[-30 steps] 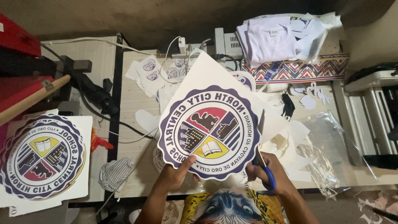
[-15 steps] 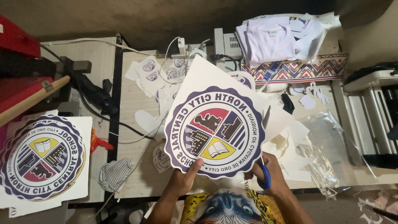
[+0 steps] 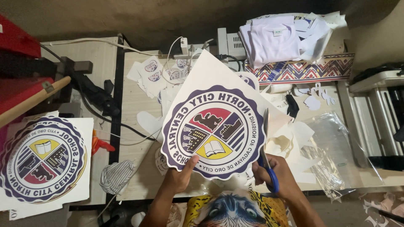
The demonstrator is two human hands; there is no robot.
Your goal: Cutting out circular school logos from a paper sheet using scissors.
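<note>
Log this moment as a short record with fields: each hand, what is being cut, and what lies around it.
left hand: grips the lower edge of the round crest print
right hand: holds blue-handled scissors, blades at the print's right edge
second crest print: lies flat on the left table
paper offcuts: piled to the right of the print
folded white shirts: at the far edge of the table

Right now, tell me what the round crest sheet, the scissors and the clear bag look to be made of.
Crest sheet: matte printed paper or thin card; it stands stiff, its edge cut clean.
Scissors: grey metal blades, glossy blue handles that look plastic.
Clear bag: thin plastic film, see-through, crinkled, catching glare.
</note>
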